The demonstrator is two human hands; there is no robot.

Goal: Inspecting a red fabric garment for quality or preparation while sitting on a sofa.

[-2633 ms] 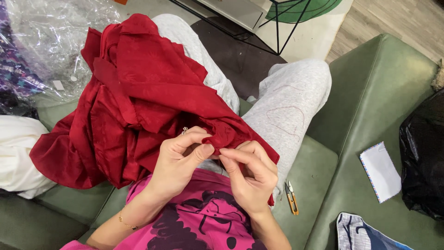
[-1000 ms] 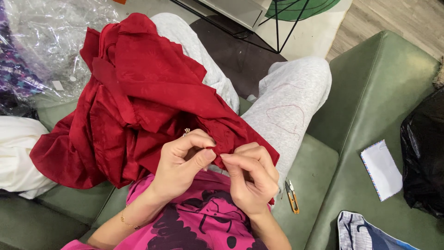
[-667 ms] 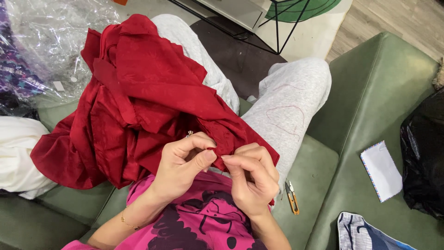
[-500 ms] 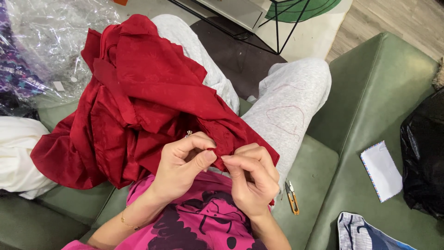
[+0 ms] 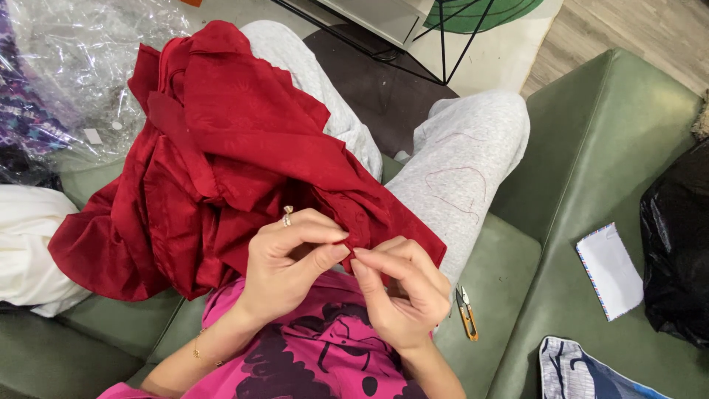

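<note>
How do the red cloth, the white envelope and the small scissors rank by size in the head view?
1. red cloth, largest by far
2. white envelope
3. small scissors, smallest

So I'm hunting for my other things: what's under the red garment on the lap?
Under the red garment show grey-trousered legs and green sofa. Both hands, left hand and right hand, pinch its edge. Anything else beneath is covered.
</note>
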